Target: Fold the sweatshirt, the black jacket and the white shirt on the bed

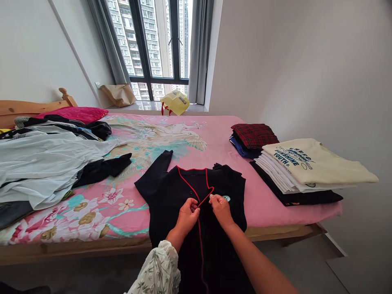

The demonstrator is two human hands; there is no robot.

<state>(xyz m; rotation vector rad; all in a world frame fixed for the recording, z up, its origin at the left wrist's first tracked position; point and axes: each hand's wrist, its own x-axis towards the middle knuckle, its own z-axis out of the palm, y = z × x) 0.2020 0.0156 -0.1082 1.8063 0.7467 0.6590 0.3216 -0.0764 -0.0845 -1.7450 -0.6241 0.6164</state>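
A black cardigan (171, 192) with red trim lies front up at the bed's near edge, its lower part hanging over the side. My left hand (189, 213) pinches the red-edged front opening below the V-neck. Just to the right, my right hand (220, 207) is closed on the other front edge, pulling the red trim into a slanted fold between the hands. A small round white-and-green badge (226, 198) shows beside my right hand. One sleeve stretches up to the left; the other is bunched at the right shoulder. Both hands' fingertips partly hide the cloth they grip.
Loose clothes, including a white shirt (45, 159), are heaped on the left. At the right edge stands a folded stack topped by a cream T-shirt (318, 159), with a red plaid garment (255, 135) behind it. A yellow bag (176, 102) rests by the window.
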